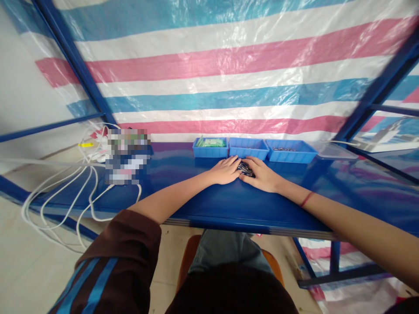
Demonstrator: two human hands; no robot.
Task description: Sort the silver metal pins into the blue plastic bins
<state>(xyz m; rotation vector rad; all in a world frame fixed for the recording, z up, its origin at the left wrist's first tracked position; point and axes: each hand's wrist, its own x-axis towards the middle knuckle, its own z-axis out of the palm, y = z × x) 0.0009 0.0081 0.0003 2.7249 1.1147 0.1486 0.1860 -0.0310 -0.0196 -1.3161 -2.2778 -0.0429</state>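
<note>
A small pile of thin, dark, shiny pieces (246, 169) lies on the blue tabletop (209, 203); they are too small to name for sure. On its left side rests my left hand (225, 170), laid nearly flat with the fingers stretched out. My right hand (264, 176) curves around the other side, thumb and fingers apart. Both hands touch the edges of the pile, and their fingers partly cover it. Just behind stand three blue bins: a left bin (210, 152) with green packets (212, 142), a middle bin (248, 153), and a right bin (291, 157) with small metallic pieces.
A clear plastic lid or tray (337, 150) lies right of the bins. White cables (94, 192) loop over the table's left end, beside a blurred-out patch. Blue frame posts (73, 61) stand at both sides, with a striped plastic sheet (222, 65) behind.
</note>
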